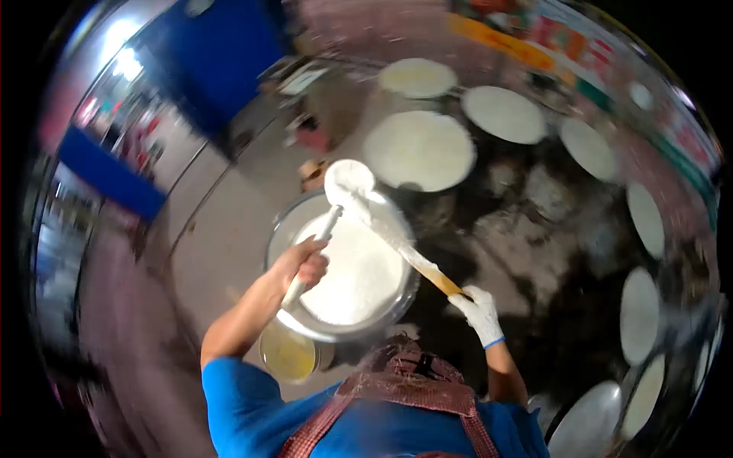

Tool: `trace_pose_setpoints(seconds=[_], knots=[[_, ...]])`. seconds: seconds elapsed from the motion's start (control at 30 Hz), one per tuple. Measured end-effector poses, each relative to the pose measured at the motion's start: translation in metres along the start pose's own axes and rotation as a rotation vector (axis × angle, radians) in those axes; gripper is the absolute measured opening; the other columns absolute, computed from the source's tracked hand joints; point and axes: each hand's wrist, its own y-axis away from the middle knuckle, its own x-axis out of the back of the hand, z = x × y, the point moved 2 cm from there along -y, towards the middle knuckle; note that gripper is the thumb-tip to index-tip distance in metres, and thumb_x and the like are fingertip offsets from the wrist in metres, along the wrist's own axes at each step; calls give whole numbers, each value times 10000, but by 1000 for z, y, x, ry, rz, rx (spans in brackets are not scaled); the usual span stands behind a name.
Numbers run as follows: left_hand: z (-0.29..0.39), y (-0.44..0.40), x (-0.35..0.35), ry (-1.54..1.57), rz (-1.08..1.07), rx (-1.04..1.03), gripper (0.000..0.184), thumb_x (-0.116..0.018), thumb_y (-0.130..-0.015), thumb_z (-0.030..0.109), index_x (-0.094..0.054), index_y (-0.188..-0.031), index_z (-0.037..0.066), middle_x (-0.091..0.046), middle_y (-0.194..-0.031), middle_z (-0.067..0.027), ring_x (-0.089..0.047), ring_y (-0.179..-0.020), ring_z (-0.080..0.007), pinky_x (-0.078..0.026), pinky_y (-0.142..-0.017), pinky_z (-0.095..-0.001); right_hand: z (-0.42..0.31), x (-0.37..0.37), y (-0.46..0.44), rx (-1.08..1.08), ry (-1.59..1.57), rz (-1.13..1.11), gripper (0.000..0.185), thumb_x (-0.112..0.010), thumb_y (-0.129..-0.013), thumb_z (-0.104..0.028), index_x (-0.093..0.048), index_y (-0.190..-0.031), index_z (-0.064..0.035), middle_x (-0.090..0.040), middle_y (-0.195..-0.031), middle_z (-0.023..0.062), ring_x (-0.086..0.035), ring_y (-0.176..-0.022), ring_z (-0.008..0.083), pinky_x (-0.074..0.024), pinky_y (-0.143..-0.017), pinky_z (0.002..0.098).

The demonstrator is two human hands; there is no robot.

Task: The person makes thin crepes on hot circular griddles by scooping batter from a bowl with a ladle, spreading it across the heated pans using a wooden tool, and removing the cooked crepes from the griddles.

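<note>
My bare left hand [304,267] is wrapped round the pale handle of a white ladle [349,177], whose bowl is over the far rim of a large metal basin. White batter [351,267] fills much of the basin [336,333]. In a white glove with a blue cuff, my right hand [479,311] grips the yellowish end of a long spatula [431,273]. White batter coats the spatula's far part, which reaches to the ladle's bowl. My right hand is to the right of the basin, apart from its rim.
Several round pans of pale batter, one a large pan [420,150], curve from beyond the basin round to the right. A bowl of yellow liquid [289,353] stands by the basin's near left. Cardboard and a blue panel [214,61] are at the upper left.
</note>
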Motion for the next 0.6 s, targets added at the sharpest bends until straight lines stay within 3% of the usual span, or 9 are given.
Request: trace_pose_setpoints(seconds=[0.07,0.17,0.23,0.33,0.37,0.43,0.47,0.53,0.6], knots=[[-13,10,-58,-425,-30,-196,197,-442,-925,188,-389,-1107,244,-296,-552,36,-238,-357,-51,-177,-266,-174,-10,39,44,-39,-112,120,315,-695,-752,-298,-648,-894,-21,-617,-681,82,-560,-590,139,-450,-562,308],[-64,-34,-105,-615,-208,-214,304,-442,-925,198,-333,-1186,307,-285,-537,42,-239,-355,-48,-176,-270,-183,-1,81,100,-169,-374,228,295,-676,-776,-288,-643,-920,-32,-616,-691,74,-554,-586,141,-444,-551,311],[-91,-91,-109,-558,-244,79,102,-458,-924,281,-438,-1009,228,-285,-523,49,-238,-348,-47,-184,-272,-172,42,80,139,-213,-385,320,297,-658,-792,-300,-634,-923,-35,-601,-685,91,-541,-576,165,-436,-546,325],[-170,-146,-151,-78,-410,683,288,-356,-954,277,-519,-1022,49,-353,-554,-4,-346,-418,-86,-291,-326,-203,131,45,247,-155,-147,621,343,-626,-811,-358,-609,-884,-23,-553,-665,162,-529,-578,263,-425,-555,346],[-202,-178,-155,-88,-374,862,279,-358,-950,260,-517,-1019,41,-359,-552,-7,-353,-422,-97,-307,-342,-211,142,40,288,-367,115,575,244,-625,-840,-253,-629,-913,-20,-556,-675,35,-519,-650,121,-432,-578,279],[-278,-198,-180,-58,-303,1165,273,-361,-943,235,-510,-1022,20,-380,-564,-13,-372,-438,-111,-344,-382,-228,194,-15,380,-470,-267,724,406,-555,-856,-414,-612,-956,-25,-626,-789,105,-589,-739,217,-454,-661,364],[-318,-201,-188,-71,-270,1201,267,-366,-941,229,-507,-1029,19,-386,-582,-7,-373,-440,-107,-346,-384,-230,205,-46,431,-499,-416,895,418,-557,-850,-429,-609,-982,-36,-632,-811,122,-595,-747,216,-456,-660,363],[-414,-216,-221,-294,-377,1191,356,-358,-963,273,-444,-1192,14,-340,-573,4,-359,-428,-78,-346,-363,-225,177,-37,519,-1102,-81,920,422,-564,-844,-442,-613,-1038,-71,-636,-819,155,-609,-746,211,-463,-661,358],[-490,-189,-273,-440,-568,1304,339,-423,-953,256,-457,-1218,47,-314,-563,44,-336,-432,-49,-284,-352,-184,174,-38,573,-1249,44,1239,418,-607,-807,-453,-641,-979,-75,-624,-726,155,-607,-659,218,-459,-604,362]])
